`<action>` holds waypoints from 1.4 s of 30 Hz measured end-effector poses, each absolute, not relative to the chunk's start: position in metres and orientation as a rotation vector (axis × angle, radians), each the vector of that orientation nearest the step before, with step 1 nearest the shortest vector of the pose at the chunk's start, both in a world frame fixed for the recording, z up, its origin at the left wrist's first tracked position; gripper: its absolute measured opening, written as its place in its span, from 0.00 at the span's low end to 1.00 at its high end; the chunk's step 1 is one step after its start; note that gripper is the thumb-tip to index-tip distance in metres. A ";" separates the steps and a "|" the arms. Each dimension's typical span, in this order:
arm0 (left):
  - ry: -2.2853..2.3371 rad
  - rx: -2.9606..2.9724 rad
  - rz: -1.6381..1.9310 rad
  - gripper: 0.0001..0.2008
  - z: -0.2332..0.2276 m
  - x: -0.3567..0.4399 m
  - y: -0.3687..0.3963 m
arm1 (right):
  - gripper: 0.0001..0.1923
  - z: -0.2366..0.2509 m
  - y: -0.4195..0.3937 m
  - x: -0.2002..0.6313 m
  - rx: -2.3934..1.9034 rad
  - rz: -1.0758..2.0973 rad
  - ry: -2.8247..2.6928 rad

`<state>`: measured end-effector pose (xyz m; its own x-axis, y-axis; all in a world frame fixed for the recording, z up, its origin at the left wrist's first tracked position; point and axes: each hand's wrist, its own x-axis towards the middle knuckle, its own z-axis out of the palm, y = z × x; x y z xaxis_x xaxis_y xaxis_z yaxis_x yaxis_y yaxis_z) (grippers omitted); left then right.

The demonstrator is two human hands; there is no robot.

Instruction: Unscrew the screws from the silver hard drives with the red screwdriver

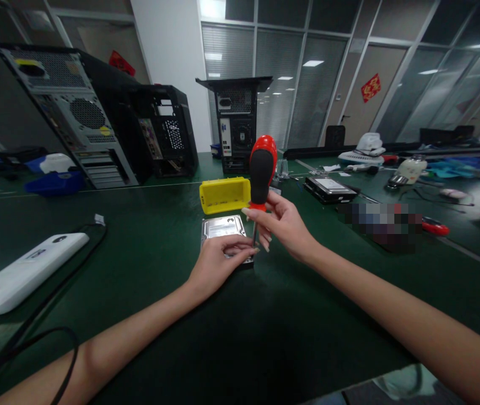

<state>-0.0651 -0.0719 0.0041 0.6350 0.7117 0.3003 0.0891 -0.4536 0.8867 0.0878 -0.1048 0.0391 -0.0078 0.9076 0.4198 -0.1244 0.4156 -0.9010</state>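
A silver hard drive (223, 226) lies on the green table in front of me, partly covered by my left hand (221, 259). The thumb and forefinger of that hand come together at the lower shaft of a screwdriver (263, 169); whether a screw is between them is too small to tell. My right hand (284, 222) pinches the red collar below the red and black handle, keeping the screwdriver almost upright. Its shaft points down at the drive's right edge, and the tip is hidden by fingers. Right behind the drive stands a yellow plastic bin (225, 197).
Computer cases (84, 112) stand at the back left, another case (240, 129) behind the bin. A white power strip (29, 273) with black cables lies left. On the right are more drives (331, 188), a red-handled tool (435, 226) and a cream bottle-like object (408, 170).
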 end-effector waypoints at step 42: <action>0.620 1.955 0.821 0.13 -0.002 -0.065 -0.068 | 0.17 0.042 -0.102 0.087 -0.787 0.970 -1.272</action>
<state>-0.0651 -0.0680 -0.0015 0.6535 0.6951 0.2996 0.0981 -0.4702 0.8771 0.0872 -0.1022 0.0417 0.0254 0.9130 0.4071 -0.1510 0.4061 -0.9013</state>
